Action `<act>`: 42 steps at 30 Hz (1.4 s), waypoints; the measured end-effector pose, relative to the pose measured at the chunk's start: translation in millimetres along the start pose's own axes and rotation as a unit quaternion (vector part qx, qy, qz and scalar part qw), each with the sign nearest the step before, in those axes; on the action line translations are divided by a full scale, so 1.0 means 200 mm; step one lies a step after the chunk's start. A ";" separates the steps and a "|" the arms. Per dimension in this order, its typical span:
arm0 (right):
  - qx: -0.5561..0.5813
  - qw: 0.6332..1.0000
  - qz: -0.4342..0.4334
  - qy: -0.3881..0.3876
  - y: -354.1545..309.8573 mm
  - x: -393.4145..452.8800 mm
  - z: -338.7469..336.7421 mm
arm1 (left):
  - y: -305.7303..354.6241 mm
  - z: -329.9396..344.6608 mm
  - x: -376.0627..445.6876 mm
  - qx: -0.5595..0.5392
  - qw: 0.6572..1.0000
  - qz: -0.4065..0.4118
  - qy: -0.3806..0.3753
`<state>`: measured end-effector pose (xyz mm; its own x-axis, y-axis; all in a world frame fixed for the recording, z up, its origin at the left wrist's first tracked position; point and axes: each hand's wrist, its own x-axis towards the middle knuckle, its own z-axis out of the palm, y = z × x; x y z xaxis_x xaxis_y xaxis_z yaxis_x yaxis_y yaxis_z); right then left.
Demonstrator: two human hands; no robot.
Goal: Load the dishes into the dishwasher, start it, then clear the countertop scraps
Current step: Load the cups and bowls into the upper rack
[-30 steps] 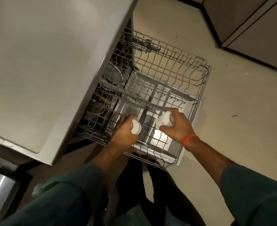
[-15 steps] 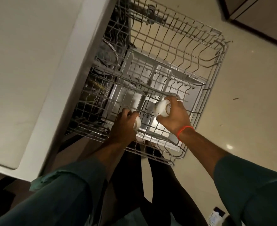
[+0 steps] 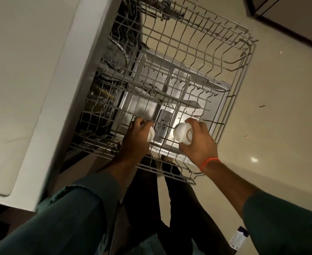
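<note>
The dishwasher's upper wire rack (image 3: 230, 74) is pulled out in front of me, above the open steel door (image 3: 144, 105). My left hand (image 3: 136, 138) grips a small white cup (image 3: 151, 135), mostly hidden under my fingers, at the rack's near part. My right hand (image 3: 197, 144) grips a second white cup (image 3: 182, 134) turned bottom-up, low over the rack's wires. The two cups sit a little apart. Dark dishes (image 3: 100, 100) show dimly in the lower rack, under the counter.
A pale countertop (image 3: 32, 80) fills the left, its edge overhanging the dishwasher. Tiled floor (image 3: 280, 126) with small crumbs lies to the right, dark cabinet bases at top right. My legs stand just behind the rack. A small printed packet (image 3: 238, 238) lies on the floor.
The camera has moved closer over the rack. Both hands have lowered with their cups toward the rack's near wires, and the left cup is more covered by my fingers.
</note>
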<state>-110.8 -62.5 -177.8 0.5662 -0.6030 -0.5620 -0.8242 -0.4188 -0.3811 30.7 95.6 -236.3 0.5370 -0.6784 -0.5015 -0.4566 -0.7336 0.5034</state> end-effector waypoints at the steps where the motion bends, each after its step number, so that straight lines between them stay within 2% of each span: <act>1: -0.016 1.000 -0.010 -0.006 0.01 -0.03 0.02 | 0.00 0.00 0.00 0.002 1.000 0.000 0.000; 10: -0.125 0.987 -0.069 -0.071 0.08 -0.06 0.15 | 0.01 -0.04 -0.03 0.011 0.999 -0.029 -0.026; 16: -0.165 0.978 -0.108 -0.064 0.12 0.00 0.20 | -0.01 -0.04 -0.06 0.011 0.997 -0.062 -0.040; 19: -0.184 0.973 -0.131 -0.055 0.13 0.01 0.22 | 0.00 -0.04 -0.06 0.009 0.999 -0.046 -0.024; 29: -0.156 0.977 -0.129 -0.060 0.16 0.01 0.23 | 0.02 -0.04 -0.05 -0.045 0.999 0.025 0.007; 42: -0.111 0.986 -0.121 -0.036 0.19 -0.03 0.10 | 0.06 -0.08 -0.10 -0.019 0.999 -0.042 -0.015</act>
<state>-145.3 -60.6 -204.2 0.7375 -0.4216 -0.5275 -0.6396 -0.6869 -0.3451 25.8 100.9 -208.1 0.5508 -0.6164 -0.5627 -0.3831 -0.7857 0.4857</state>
